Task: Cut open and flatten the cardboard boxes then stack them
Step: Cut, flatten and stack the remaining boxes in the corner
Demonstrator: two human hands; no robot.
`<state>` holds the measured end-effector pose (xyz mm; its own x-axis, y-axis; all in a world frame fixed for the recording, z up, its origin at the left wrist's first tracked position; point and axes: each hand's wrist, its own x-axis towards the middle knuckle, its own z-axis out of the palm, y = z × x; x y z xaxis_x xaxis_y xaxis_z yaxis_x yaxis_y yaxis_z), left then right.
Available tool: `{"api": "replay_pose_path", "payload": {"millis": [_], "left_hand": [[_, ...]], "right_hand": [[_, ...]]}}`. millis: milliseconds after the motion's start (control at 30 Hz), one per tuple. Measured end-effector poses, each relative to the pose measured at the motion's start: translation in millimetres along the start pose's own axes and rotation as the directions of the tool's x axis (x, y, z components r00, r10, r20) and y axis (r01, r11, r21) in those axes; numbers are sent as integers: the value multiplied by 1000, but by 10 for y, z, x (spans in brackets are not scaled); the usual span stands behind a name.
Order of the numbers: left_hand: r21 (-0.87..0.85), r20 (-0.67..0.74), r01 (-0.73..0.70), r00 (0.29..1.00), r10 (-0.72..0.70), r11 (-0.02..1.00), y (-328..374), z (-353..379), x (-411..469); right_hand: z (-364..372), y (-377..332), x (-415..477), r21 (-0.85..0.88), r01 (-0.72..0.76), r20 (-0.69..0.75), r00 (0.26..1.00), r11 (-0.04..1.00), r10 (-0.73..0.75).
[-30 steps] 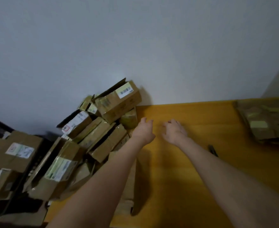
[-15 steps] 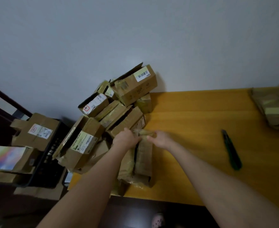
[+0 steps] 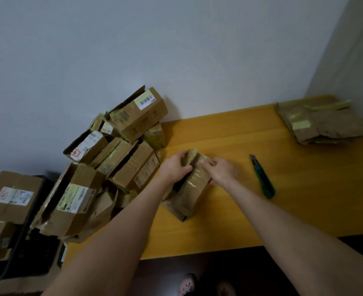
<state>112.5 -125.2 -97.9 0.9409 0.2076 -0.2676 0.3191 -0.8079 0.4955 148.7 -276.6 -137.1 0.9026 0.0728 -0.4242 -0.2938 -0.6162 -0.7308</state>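
A small taped cardboard box (image 3: pixel 192 189) lies on the yellow table (image 3: pixel 293 189), its far end held by both hands. My left hand (image 3: pixel 174 168) grips the box's left flap, fingers curled over its edge. My right hand (image 3: pixel 221 170) grips the taped right side. A green utility knife (image 3: pixel 262 177) lies on the table to the right of my right hand, untouched. A pile of unflattened boxes (image 3: pixel 120 150) leans against the wall at the table's left end. A stack of flattened cardboard (image 3: pixel 323 122) sits at the far right corner.
More boxes (image 3: pixel 11 197) sit on a dark crate left of the table. The white wall runs behind the table. Bare table surface shows between the knife and the flattened stack. Slippered feet show below the table's front edge.
Both hands reached to the pile, took a small box and drew it right onto the table. The view shifted down and right, bringing the knife and flattened stack into sight.
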Motion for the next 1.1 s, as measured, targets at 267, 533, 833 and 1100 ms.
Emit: {"api": "replay_pose_path", "payload": {"millis": [267, 533, 833, 1100], "left_hand": [[-386, 54, -85, 992, 114, 918, 252, -18, 239], [-758, -100, -72, 995, -6, 648, 545, -201, 516], [-779, 34, 48, 999, -34, 625, 204, -39, 598], [-551, 137, 209, 978, -160, 808, 61, -77, 776]], "right_hand": [[-203, 46, 162, 222, -34, -157, 985, 974, 71], [-421, -212, 274, 385, 147, -404, 915, 911, 23], [-241, -79, 132, 334, 140, -142, 985, 932, -97], [-111, -44, 219, 509, -38, -113, 988, 860, 110]]}}
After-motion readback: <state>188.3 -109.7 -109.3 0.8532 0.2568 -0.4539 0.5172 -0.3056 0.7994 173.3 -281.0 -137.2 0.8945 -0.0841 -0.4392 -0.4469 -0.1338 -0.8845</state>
